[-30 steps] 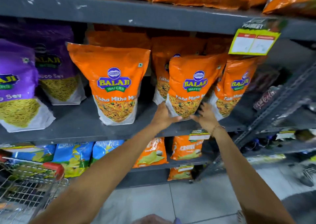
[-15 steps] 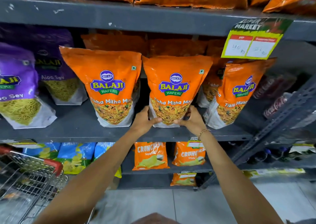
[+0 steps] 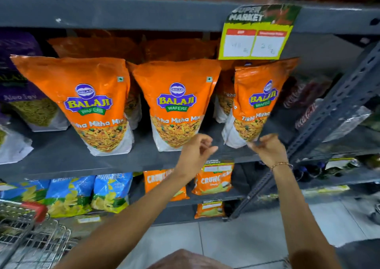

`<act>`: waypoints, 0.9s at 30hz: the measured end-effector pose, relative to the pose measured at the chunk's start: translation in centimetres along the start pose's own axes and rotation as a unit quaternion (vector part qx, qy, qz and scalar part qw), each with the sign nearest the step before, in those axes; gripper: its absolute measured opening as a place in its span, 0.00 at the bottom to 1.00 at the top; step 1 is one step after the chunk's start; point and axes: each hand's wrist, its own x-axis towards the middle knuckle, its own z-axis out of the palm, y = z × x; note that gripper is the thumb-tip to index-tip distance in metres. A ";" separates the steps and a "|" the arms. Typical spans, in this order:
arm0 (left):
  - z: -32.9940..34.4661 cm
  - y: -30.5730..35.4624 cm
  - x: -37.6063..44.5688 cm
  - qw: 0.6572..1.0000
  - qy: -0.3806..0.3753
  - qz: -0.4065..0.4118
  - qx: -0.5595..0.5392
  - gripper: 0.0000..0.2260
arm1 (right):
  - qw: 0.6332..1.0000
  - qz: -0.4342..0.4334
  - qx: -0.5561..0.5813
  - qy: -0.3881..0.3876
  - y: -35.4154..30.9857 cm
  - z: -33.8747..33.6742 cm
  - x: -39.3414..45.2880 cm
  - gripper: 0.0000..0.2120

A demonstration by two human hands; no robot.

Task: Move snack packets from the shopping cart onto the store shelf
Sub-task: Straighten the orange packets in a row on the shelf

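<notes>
Three orange Balaji Tikha Mitha Mix packets stand upright on the grey middle shelf [image 3: 67, 159]: a left packet [image 3: 92, 104], a middle packet [image 3: 176, 104] and a tilted right packet [image 3: 259, 102]. My left hand [image 3: 195, 153] hovers just below and in front of the middle packet, fingers loosely curled, holding nothing. My right hand [image 3: 269, 149] is at the bottom edge of the right packet with its fingers apart; it is blurred, so I cannot tell whether it touches. The wire shopping cart [image 3: 22, 233] with a red handle is at the bottom left.
Purple Aloo Sev packets [image 3: 26, 104] fill the shelf's left end. More orange packets stand behind the front row. A yellow price tag [image 3: 255, 42] hangs from the upper shelf. Blue and orange Crunchex bags [image 3: 111, 190] sit below. A grey slotted upright [image 3: 329, 116] runs diagonally at right.
Both hands have let go of the middle packet, which now stands on the shelf. My right hand has shifted right to the tilted packet; my left hand has drawn back.
</notes>
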 end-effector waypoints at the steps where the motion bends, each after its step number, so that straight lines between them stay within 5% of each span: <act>1: 1.4 0.7 1.1 1.000 -0.028 -0.003 0.008 0.20 | 1.000 0.003 0.030 -0.002 0.4 -0.7 0.9 0.24; 5: 5.1 2.4 4.9 0.993 -0.111 -0.048 0.006 0.36 | 0.984 -0.026 0.124 -0.127 1.1 -2.3 4.1 0.42; 9: 7.3 2.6 6.3 0.994 -0.066 -0.086 0.020 0.43 | 0.965 -0.058 0.187 -0.174 1.6 -2.6 5.7 0.39; 14: 6.6 1.7 7.1 0.993 -0.055 -0.089 0.047 0.34 | 0.974 -0.086 0.151 -0.146 1.5 -1.9 5.1 0.27; 27: 6.9 1.2 6.7 0.995 -0.053 -0.085 0.022 0.26 | 0.969 -0.098 0.171 -0.149 2.7 -1.0 6.2 0.32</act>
